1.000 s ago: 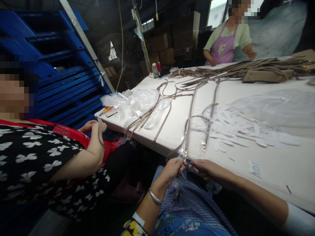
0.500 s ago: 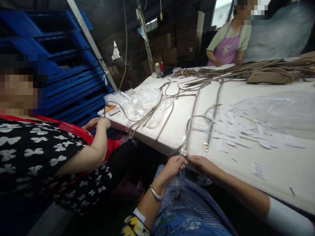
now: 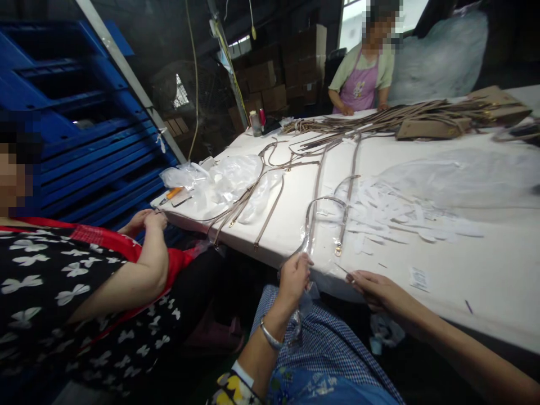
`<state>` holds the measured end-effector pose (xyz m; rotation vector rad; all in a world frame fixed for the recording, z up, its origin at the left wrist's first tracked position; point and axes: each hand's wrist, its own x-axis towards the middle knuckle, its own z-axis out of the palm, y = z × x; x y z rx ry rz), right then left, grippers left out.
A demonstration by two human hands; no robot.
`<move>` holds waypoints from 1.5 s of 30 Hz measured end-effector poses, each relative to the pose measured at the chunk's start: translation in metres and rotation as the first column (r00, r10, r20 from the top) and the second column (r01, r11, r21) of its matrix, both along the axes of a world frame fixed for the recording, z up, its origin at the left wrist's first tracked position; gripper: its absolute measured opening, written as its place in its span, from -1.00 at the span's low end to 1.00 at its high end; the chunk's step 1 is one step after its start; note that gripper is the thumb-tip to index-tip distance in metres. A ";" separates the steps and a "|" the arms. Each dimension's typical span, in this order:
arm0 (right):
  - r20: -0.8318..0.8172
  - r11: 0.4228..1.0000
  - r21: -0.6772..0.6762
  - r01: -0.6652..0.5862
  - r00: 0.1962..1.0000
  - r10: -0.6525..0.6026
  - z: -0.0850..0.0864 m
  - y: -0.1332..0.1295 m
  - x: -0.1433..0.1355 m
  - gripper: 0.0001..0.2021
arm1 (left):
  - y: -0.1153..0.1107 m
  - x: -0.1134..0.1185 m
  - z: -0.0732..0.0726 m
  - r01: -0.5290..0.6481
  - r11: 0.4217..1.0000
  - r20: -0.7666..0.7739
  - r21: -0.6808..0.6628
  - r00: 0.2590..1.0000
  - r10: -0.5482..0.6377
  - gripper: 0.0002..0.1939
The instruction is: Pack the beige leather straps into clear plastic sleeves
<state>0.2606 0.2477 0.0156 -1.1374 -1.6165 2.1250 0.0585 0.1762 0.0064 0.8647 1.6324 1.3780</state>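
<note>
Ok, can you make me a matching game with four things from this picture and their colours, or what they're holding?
Things:
1. Left hand
2. Right hand
3. Bracelet
4. Stacked pallets

Matches:
A. Blue
B. Holding a thin, pointed tool
C. Silver
D. Holding clear plastic

Right pairs: 1-D, 2-B, 3-C, 4-A.

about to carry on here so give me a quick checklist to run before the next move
1. Left hand closed on the looped strap: ok, though the fingers hide the exact grip.
2. Thin item held in the right hand: ok.
3. Its tip apart from the left hand: ok.
4. White scraps away from the straps: not ok, they lie close by.
5. What the thin item is: cannot tell.
</note>
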 end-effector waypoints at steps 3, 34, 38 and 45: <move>0.000 0.996 -0.014 0.089 0.996 -0.089 -0.009 0.013 0.021 -0.50 | 0.022 0.016 0.007 0.050 0.993 -0.496 -0.106 0.863 -0.097 -0.49; 0.012 0.960 -0.268 0.084 0.996 -0.084 0.013 0.034 -0.010 -0.52 | 0.050 0.004 0.011 0.236 0.969 0.036 -0.078 0.972 -0.234 -0.64; 0.006 0.957 -0.274 0.094 0.995 -0.096 0.015 0.034 -0.016 -0.52 | 0.047 0.007 0.010 0.244 0.967 0.059 -0.071 0.969 -0.240 -0.63; -0.074 0.954 -0.286 0.087 0.991 -0.112 0.010 0.039 -0.029 -0.58 | 0.046 0.008 0.005 0.226 0.970 0.092 -0.086 0.972 -0.218 -0.59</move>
